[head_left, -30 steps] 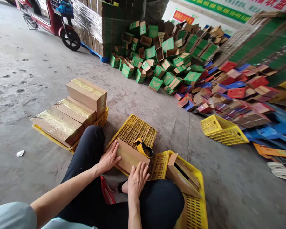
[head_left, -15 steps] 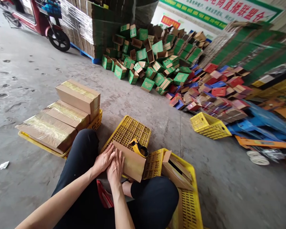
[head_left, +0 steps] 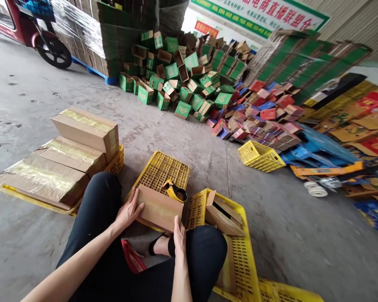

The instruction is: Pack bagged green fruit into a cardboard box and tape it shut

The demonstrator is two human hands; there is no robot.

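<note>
A closed brown cardboard box (head_left: 160,208) with tape along its top lies in front of me on a yellow plastic crate (head_left: 159,165). My left hand (head_left: 129,211) grips its left end, the thumb over the top edge. At the near right corner, my right hand (head_left: 179,235) presses against the box's other end, fingers together. Just behind the box, a yellow and black tape dispenser (head_left: 174,191) rests on the crate. To the right, another yellow crate (head_left: 250,251) carries a carton (head_left: 223,216) with a raised flap.
Taped cartons (head_left: 50,176) are stacked on a yellow crate at left. Green boxes (head_left: 182,110) and red and blue boxes (head_left: 267,114) lie heaped at the back. A small yellow crate (head_left: 260,157) and a blue pallet jack (head_left: 321,147) stand at right, a scooter (head_left: 55,52) far left.
My hands have parted from together at the box's left end. The right one has moved to its right end. The camera view has turned slightly right.
</note>
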